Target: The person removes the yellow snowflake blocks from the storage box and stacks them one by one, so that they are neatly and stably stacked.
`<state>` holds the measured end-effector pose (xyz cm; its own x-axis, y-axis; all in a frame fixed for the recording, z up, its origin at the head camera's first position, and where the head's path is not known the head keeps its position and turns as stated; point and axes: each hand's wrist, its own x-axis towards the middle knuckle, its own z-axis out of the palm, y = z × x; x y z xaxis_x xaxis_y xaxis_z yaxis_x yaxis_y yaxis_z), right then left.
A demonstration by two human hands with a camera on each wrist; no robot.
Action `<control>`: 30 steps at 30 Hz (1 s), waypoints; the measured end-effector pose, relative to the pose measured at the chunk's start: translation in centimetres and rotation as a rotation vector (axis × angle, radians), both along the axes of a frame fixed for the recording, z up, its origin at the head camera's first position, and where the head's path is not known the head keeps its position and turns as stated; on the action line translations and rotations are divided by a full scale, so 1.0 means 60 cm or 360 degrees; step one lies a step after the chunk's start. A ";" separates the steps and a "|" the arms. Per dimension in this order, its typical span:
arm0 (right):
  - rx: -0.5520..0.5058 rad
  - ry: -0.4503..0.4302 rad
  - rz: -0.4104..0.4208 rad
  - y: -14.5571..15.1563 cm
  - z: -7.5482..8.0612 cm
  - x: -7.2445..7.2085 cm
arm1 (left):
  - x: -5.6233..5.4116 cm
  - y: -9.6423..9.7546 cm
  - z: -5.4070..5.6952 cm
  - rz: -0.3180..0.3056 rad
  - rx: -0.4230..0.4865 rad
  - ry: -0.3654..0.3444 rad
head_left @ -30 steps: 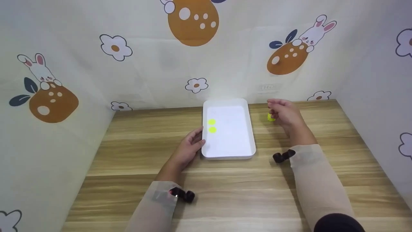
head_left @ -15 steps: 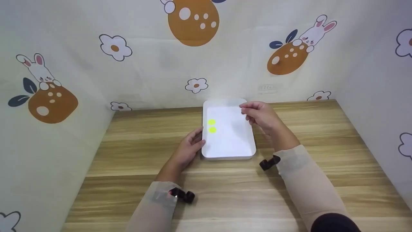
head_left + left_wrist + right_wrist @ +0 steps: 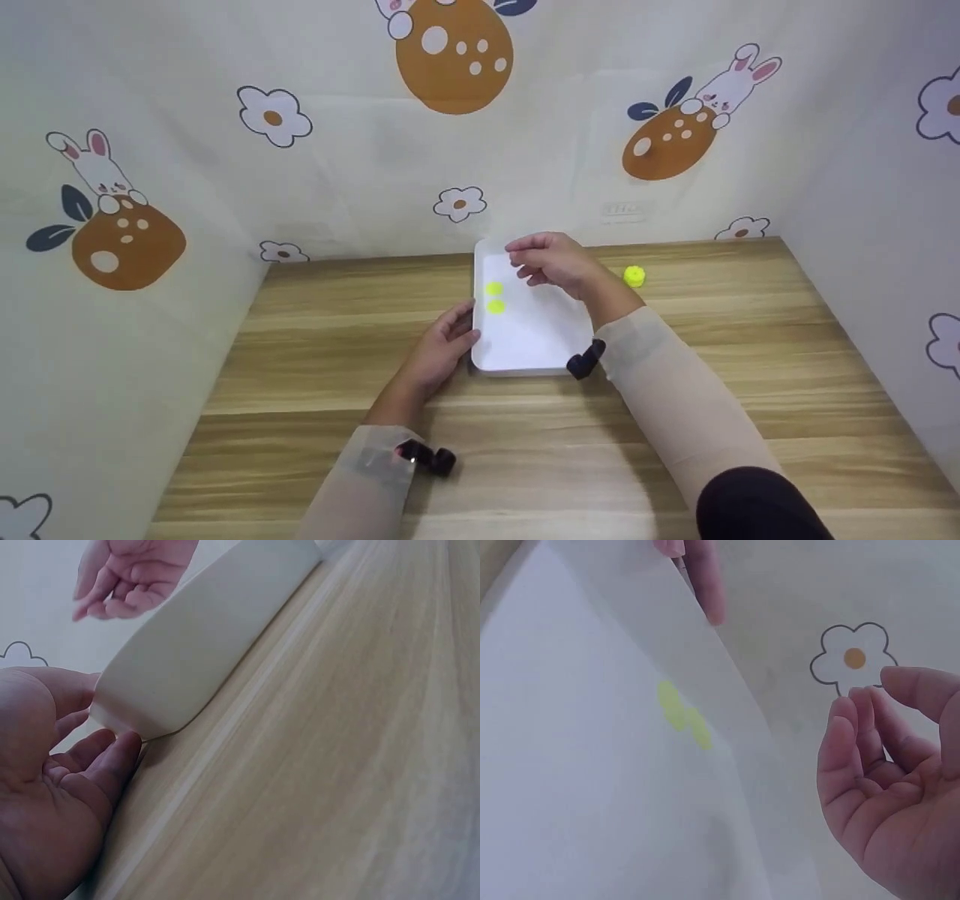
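A white rectangular tray (image 3: 536,337) lies on the wooden table, with two flat, bright yellow discs (image 3: 496,307) along its left side. My left hand (image 3: 439,349) holds the tray's left wall; its curled fingers meet the wall in the left wrist view. Over the far part of the tray hovers my right hand (image 3: 559,262), thumb and fingertips brought close together. In the right wrist view no item shows between its fingertips (image 3: 844,731), so I cannot tell if something small is pinched there. A small yellow scalloped stack (image 3: 634,277) sits right of the tray.
A pale patterned curtain (image 3: 360,172) rises behind the table's back edge, just beyond the tray. The side walls are covered likewise. Wooden tabletop (image 3: 322,375) extends on both sides and in front of the tray.
My right hand has moved left from the yellow stack, across the tray's right rim, to over the tray. The stack is now uncovered. My left hand and the tray have stayed put.
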<state>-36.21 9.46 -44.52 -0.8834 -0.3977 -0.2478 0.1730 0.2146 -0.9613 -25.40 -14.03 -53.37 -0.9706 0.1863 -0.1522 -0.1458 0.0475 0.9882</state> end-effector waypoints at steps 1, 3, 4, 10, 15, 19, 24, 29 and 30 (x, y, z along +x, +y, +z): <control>-0.0005 -0.0017 -0.0002 -0.004 -0.004 -0.005 | 0.000 0.000 0.000 -0.0003 0.0011 -0.0001; -0.0021 -0.0041 -0.0010 -0.012 -0.013 -0.015 | 0.001 0.001 -0.001 -0.0009 0.0039 0.0007; -0.0028 -0.0047 -0.0014 -0.015 -0.018 -0.020 | 0.002 0.001 -0.002 -0.0013 0.0050 0.0015; 0.0066 -0.0052 -0.0014 -0.029 -0.041 -0.039 | 0.002 0.001 -0.003 -0.0003 0.0056 -0.0005; 0.0152 -0.0030 -0.0006 -0.036 -0.053 -0.049 | 0.002 0.001 -0.003 -0.0013 0.0082 0.0002; 0.0176 -0.0006 0.0011 -0.043 -0.062 -0.058 | 0.002 0.001 -0.005 -0.0025 0.0103 0.0029; 0.0234 0.0036 0.0034 -0.048 -0.077 -0.067 | 0.001 0.000 -0.006 -0.0024 0.0065 0.0036; 0.0249 0.0027 0.0040 -0.053 -0.093 -0.072 | 0.001 -0.003 -0.007 -0.0026 0.0059 0.0027; 0.0230 0.0013 0.0039 -0.054 -0.095 -0.072 | 0.000 -0.003 -0.008 -0.0033 0.0073 0.0040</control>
<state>-40.51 6.21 -50.22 -0.8761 -0.3800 -0.2968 0.1581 0.3550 -0.9214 -25.38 -14.23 -53.84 -0.9699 0.2127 -0.1185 -0.1202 0.0049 0.9927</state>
